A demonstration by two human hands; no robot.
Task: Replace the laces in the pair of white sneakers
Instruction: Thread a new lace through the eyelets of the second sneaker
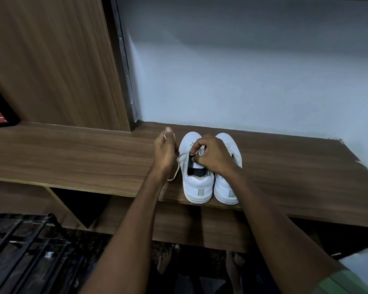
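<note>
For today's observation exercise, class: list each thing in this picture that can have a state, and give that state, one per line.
Left sneaker: upright on the wooden shelf, partly unlaced.
Right sneaker: upright beside it, touching, lacing hidden by the hand.
Lace: loose, one end trailing onto the shelf.
Left hand: raised, pinching the lace.
Right hand: curled over the left sneaker's eyelets, pinching lace.

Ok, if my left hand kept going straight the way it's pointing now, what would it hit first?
Probably nothing on the shelf: the left hand, pinching the lace, points away toward the back wall, left of the sneakers. Depth is unclear.
</note>
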